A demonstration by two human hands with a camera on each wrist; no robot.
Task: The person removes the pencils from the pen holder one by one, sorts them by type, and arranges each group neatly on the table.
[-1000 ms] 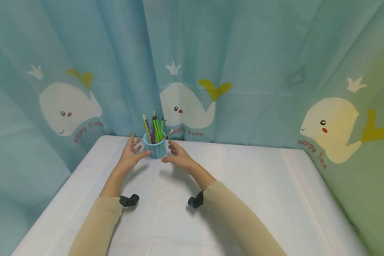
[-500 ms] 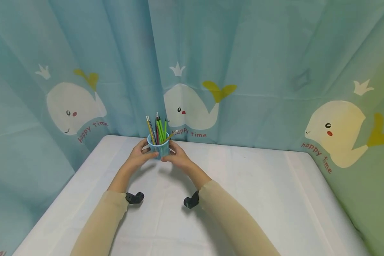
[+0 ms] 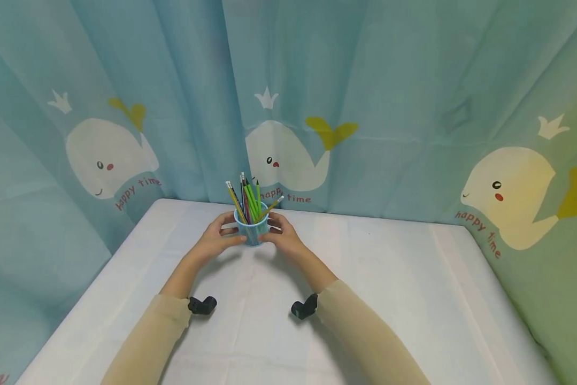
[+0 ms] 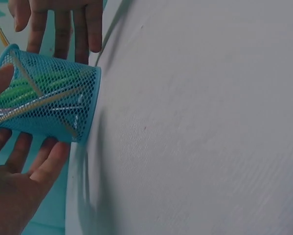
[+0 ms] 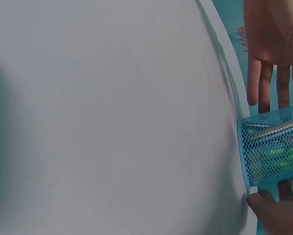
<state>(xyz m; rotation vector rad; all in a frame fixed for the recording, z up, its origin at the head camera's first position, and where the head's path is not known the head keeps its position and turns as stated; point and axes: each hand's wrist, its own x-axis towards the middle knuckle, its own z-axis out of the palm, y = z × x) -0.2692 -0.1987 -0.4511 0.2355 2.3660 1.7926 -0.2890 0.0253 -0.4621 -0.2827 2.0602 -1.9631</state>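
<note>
- Holding the blue mesh pencil cup [image 3: 252, 233] from both sides, the two hands stand opposite each other with the cup between them, near the far edge of the white table [image 3: 389, 299], a bit left of its middle.
- The left hand [image 3: 217, 241] is on the left side of the cup; its thumb lies on the near side of the mesh wall and its fingers [image 4: 38, 161] reach round the far side, only lightly bent.
- The right hand [image 3: 284, 239] is on the right side of the cup, and its fingers [image 5: 263, 83] are almost straight and close together along the wall.
- In the wrist views both palms face the cup; some fingers touch the mesh, but I cannot tell how firmly they press.
- The cup is upright, or nearly so. Whether its bottom touches the table I cannot tell.
- Several pencils [image 3: 249, 197] stand in the cup, green, yellow and dark ones, and they lean apart at the top.
- Both forearms in beige sleeves [image 3: 365, 342] run from the near edge of the table toward the cup, coming closer to each other at the hands.
- A small black wrist camera [image 3: 202, 305] sits on each wrist.
- A blue curtain with white whales [image 3: 288, 155] hangs behind the far edge of the table and along its left and right sides.
</note>
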